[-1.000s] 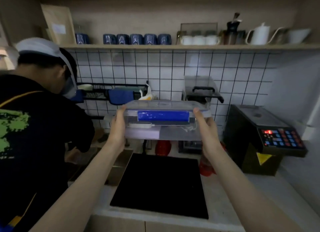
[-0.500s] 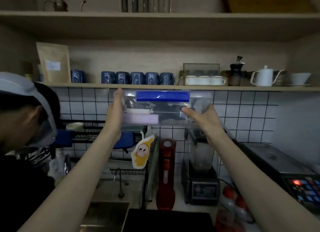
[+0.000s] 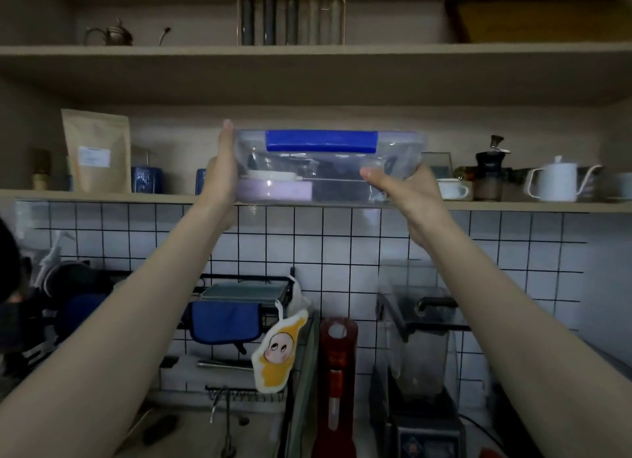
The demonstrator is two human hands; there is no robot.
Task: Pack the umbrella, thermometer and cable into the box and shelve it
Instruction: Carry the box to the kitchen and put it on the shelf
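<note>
While both hands clasp its ends, the clear rigid plastic box with blue latch (image 3: 321,170) appears light but slick. Left hand (image 3: 220,174) lies flat outside; right hand (image 3: 407,187) cups beneath, thumb in front.

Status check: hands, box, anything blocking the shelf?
Left hand and right hand grip the box ends. Box level at the lower shelf edge. Blue cups and white cup flank the gap.
</note>
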